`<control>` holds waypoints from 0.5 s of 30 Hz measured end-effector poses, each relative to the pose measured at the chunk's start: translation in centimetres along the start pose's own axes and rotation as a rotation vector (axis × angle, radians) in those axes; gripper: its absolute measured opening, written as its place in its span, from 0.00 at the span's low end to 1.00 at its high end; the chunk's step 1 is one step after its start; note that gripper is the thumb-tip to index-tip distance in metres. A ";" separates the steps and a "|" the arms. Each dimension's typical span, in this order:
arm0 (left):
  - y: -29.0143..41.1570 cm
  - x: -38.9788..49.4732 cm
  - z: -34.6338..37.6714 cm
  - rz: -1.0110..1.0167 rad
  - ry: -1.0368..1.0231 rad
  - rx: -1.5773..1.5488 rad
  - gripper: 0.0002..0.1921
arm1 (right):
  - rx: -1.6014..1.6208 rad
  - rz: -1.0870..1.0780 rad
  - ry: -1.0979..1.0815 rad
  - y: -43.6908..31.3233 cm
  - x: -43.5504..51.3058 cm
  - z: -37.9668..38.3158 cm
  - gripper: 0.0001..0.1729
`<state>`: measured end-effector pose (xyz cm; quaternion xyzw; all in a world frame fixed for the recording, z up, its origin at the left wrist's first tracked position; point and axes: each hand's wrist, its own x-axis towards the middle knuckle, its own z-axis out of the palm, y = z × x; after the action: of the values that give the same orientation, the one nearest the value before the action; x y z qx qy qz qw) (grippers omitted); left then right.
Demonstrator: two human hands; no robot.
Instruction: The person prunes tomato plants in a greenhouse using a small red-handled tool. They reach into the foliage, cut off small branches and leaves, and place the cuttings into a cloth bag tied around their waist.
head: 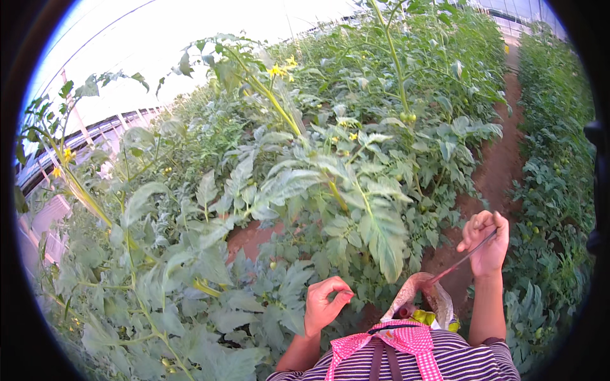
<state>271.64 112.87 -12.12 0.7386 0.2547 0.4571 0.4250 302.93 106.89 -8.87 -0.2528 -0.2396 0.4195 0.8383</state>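
In my raised right hand (487,245) is one end of a thin, dark reddish strip (457,264). The strip slants down to the rim of an open, whitish bag (443,305) at my waist. Inside the bag's mouth, a dark red round object (406,311) and something yellow-green (423,317) show. My left hand (328,305) is left of the bag, its fingers curled and thumb near the index finger; nothing can be made out in it. Beyond it, large tomato leaves (383,238) hang close.
Tomato plants fill the left and middle, with thick stems (271,97), yellow flowers (279,71) and small green tomatoes (407,117). A bare soil path (500,157) runs away on the right beside another plant row (555,181). Greenhouse sheeting (143,43) arches overhead.
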 end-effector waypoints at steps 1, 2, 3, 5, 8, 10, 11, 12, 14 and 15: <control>0.5 0.4 -0.1 0.025 0.038 0.013 0.06 | -0.027 -0.039 -0.024 -0.3 1.1 -0.3 0.26; 1.0 0.8 -0.4 0.051 0.083 0.009 0.05 | 0.042 -0.003 -0.068 -0.9 2.1 -0.6 0.26; 1.7 1.5 -0.7 0.132 0.142 0.033 0.05 | 0.114 0.033 -0.115 -1.5 3.1 -0.8 0.27; 3.7 3.3 -1.3 0.289 0.259 0.081 0.04 | 0.153 -0.011 -0.151 -2.4 5.4 -0.3 0.28; 8.1 6.6 -1.3 0.484 0.515 0.041 0.04 | 0.166 -0.067 -0.213 -2.3 8.8 0.3 0.30; 10.9 8.9 -0.9 0.497 0.630 0.095 0.04 | 0.140 -0.029 -0.188 -2.1 10.4 1.9 0.30; 12.1 10.3 -0.6 0.470 0.667 0.156 0.04 | 0.121 -0.013 -0.171 -2.1 11.1 2.3 0.31; 13.3 11.5 -0.5 0.393 0.692 0.244 0.04 | 0.122 0.002 -0.240 -1.7 12.1 2.1 0.32; 15.3 15.1 -0.3 0.310 0.726 0.464 0.05 | 0.103 0.025 -0.317 -1.7 13.6 2.5 0.31; 15.9 17.0 -0.4 0.298 0.738 0.610 0.06 | 0.105 0.050 -0.331 -1.5 14.3 2.8 0.31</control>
<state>278.81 117.94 9.51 0.6468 0.4017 0.6483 0.0015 309.70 118.56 -3.12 -0.1421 -0.3461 0.4880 0.7886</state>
